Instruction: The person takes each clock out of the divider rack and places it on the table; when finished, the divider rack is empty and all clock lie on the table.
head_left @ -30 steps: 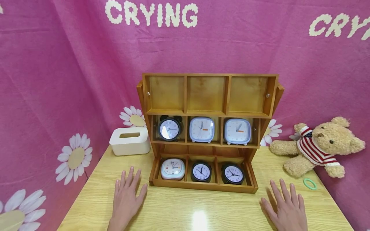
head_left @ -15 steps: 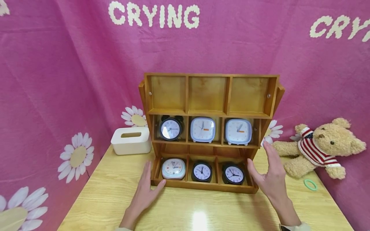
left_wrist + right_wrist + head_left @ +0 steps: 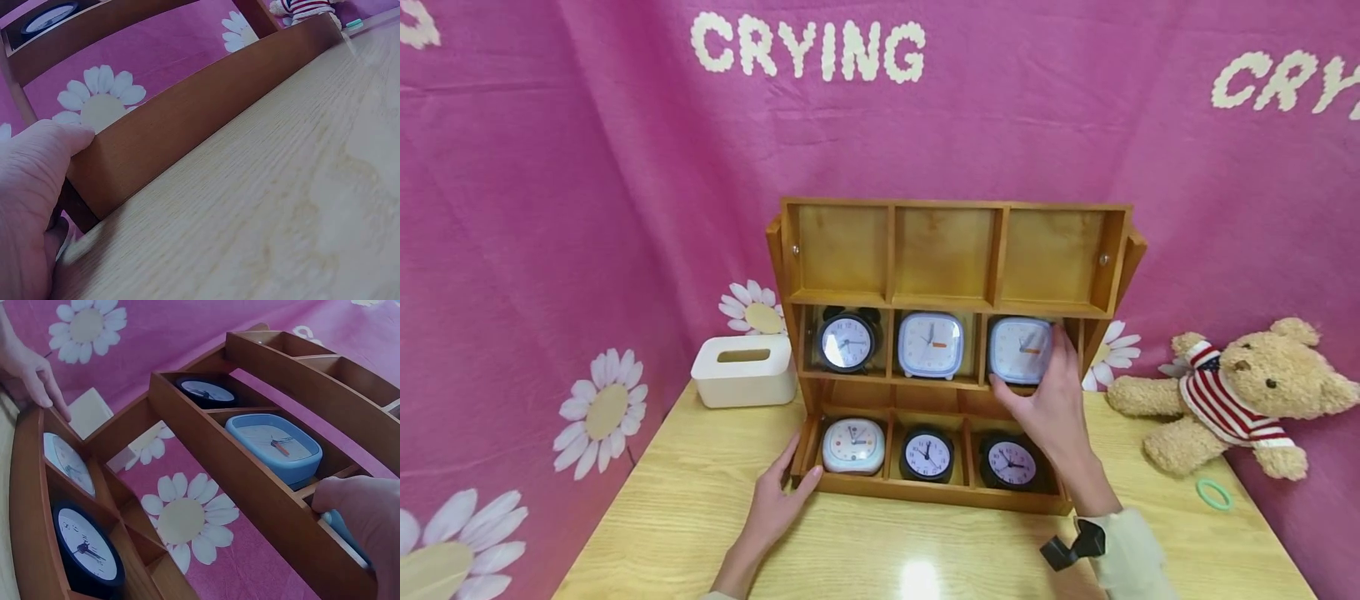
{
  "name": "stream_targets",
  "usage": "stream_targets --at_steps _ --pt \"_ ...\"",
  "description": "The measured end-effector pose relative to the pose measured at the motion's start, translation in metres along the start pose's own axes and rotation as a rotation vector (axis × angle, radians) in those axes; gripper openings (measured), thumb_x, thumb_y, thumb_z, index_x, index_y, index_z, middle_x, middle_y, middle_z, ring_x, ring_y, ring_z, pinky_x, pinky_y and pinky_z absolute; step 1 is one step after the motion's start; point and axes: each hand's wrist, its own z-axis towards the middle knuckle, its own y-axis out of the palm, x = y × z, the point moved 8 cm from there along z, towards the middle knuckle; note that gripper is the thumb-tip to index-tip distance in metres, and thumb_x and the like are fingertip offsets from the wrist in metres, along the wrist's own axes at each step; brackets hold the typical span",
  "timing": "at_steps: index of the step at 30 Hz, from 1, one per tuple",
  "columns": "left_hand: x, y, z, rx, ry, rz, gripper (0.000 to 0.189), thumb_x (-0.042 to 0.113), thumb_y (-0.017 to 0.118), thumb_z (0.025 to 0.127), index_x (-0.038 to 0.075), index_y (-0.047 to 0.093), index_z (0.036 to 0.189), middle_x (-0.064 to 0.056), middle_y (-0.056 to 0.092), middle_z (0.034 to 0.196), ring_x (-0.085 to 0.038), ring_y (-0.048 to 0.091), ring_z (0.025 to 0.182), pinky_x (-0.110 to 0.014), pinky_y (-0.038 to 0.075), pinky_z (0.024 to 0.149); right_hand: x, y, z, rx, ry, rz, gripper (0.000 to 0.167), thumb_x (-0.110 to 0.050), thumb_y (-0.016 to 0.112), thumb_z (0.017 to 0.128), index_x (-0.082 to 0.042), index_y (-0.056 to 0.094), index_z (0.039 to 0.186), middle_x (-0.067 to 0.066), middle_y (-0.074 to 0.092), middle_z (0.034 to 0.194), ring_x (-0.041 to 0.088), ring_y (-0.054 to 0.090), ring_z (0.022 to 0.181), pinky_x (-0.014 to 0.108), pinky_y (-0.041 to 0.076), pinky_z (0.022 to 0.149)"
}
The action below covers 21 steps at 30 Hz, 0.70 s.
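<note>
A three-tier wooden shelf (image 3: 925,492) stands on the table, each tier split into three compartments. My left hand (image 3: 775,500) holds its lower left corner, thumb on the front board (image 3: 156,140) and fingers at the side. In the middle tier's right compartment is a light-blue alarm clock (image 3: 1018,348). My right hand (image 3: 1054,412) grips that clock, thumb at its lower left and fingers at its right side; in the right wrist view the hand mostly hides it. Beside it sit a matching blue clock (image 3: 930,345) and a black twin-bell clock (image 3: 847,341).
The bottom tier holds a pale oval clock (image 3: 853,446) and two round black clocks, one in the middle (image 3: 927,455) and one at right (image 3: 1011,463). A white tissue box (image 3: 743,385) stands left; a teddy bear (image 3: 1232,392) and green ring (image 3: 1213,494) lie right.
Both hands have left the tabletop. The left has moved right to the shelf's lower corner and holds it; the right has risen to the middle tier and taken hold of the right-hand blue clock.
</note>
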Motion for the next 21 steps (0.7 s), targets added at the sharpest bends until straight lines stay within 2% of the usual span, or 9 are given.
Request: stream_targets --at_steps 10,21 --pt "0.0018 -0.0021 -0.0021 0.007 0.013 -0.053 0.074 0.02 0.076 0.098 0.001 0.04 0.159 -0.022 0.039 0.161 -0.041 0.046 0.143 -0.049 0.037 0.116 0.0051 0.0017 0.0034 0.0 0.044 -0.008 0.116 -0.032 0.094 0.069 0.001 0.031 0.159 0.033 0.042 0.151 0.047 0.047 0.132 0.068 0.044 0.107" --pt "0.0012 -0.0007 -0.0013 0.005 0.017 -0.083 0.073 0.017 0.076 0.097 0.0 0.041 0.158 -0.023 0.041 0.16 -0.041 0.047 0.142 -0.045 0.038 0.115 0.0056 0.0015 0.0027 0.053 0.046 -0.011 0.112 -0.031 0.093 0.067 -0.001 0.036 0.158 0.03 0.047 0.149 0.045 0.052 0.127 0.067 0.049 0.1"
